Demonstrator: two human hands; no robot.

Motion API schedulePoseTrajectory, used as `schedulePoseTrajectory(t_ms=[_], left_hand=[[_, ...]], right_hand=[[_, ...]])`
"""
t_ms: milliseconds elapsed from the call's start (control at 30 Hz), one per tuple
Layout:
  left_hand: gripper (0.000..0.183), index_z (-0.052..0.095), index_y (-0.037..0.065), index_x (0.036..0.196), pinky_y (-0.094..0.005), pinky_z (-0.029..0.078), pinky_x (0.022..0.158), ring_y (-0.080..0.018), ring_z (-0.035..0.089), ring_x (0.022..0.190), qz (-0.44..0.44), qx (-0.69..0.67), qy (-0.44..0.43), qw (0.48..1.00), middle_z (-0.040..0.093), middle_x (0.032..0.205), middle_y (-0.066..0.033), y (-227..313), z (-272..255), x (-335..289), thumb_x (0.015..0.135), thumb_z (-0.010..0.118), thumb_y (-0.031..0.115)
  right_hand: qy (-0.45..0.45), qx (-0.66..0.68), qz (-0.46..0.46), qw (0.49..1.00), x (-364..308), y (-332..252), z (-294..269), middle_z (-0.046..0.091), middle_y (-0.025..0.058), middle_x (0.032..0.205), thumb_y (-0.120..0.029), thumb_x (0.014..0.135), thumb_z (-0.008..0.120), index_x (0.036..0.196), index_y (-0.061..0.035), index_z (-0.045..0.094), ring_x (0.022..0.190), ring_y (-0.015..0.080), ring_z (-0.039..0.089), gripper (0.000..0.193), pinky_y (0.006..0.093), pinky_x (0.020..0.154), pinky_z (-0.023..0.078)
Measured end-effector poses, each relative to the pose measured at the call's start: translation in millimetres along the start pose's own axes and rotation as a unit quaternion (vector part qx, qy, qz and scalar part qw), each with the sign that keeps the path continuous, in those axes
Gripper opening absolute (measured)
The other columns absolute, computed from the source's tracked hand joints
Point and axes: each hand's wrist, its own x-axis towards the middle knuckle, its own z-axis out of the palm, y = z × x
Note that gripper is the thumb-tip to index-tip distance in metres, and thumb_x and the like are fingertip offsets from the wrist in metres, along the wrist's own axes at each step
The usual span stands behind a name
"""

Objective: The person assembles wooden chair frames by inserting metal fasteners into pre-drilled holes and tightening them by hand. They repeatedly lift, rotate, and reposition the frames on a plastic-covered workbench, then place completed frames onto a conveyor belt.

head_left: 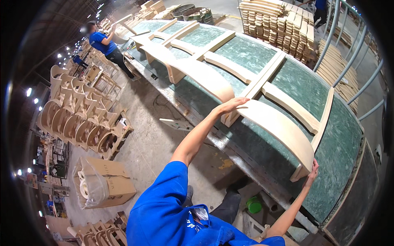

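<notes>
- Your left fingers (243, 100) lay nearly straight and close together, thumb a little apart, over the left end of the pale curved panel (283, 133); whether they pinched it or only rested there could not be told.
- Your right fingers (315, 164) were bent round the panel's right end and looked closed on its edge, though their far side was hidden.
- The panel bowed across the whole space between your two sets of fingers. Handling it well seemed to call for even pressure at both ends, so that neither lifted or twisted during lining up.
- Right by your left fingers, the crossbar (262, 78) came in under your hand; that meeting seemed the place to check for a flush fit, with fingertips clear of any seam.
- Just left of your left fingers, the neighbouring curved panel (203, 76) ended, a likely guide for matching height and line.
- Beyond the panel, between your hands, lay the arched rail (289, 107); near your right fingers the end rail (323, 121) ran away from you. A look along both would probably have shown any skew.
- Under all this and out past your right fingers spread the green bench (344, 164), a steady base to work against.
</notes>
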Motion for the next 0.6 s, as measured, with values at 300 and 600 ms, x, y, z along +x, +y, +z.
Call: schedulePoseTrajectory(t_ms=[300,600], left_hand=[[0.092,0.054,0.001,0.122,-0.0359,0.031,0.099,-0.0242,0.05,0.11,-0.161,-0.157,0.163,0.961,0.056,0.116,-0.0182,28,-6,-28,0.076,0.04,0.079],[0.11,0.044,-0.007,0.128,-0.0553,0.044,0.088,-0.0425,0.054,0.105,0.34,-0.18,-0.152,0.91,0.051,0.123,-0.0276,392,-33,-173,0.073,0.021,0.086]], right_hand=[[-0.047,-0.001,-0.05,0.998,-12,-62,15,0.061,0.0046,0.087,-0.045,0.098,0.029,0.1,-0.0018,0.06,0.081,0.0148,0.057,0.054,0.029,0.075,0.044],[-0.132,0.007,-0.337,0.932,-185,-495,21,0.053,0.0099,0.089,-0.066,0.085,0.036,0.122,0.0069,0.045,0.083,0.0201,0.049,0.082,0.0445,0.096,0.04]])
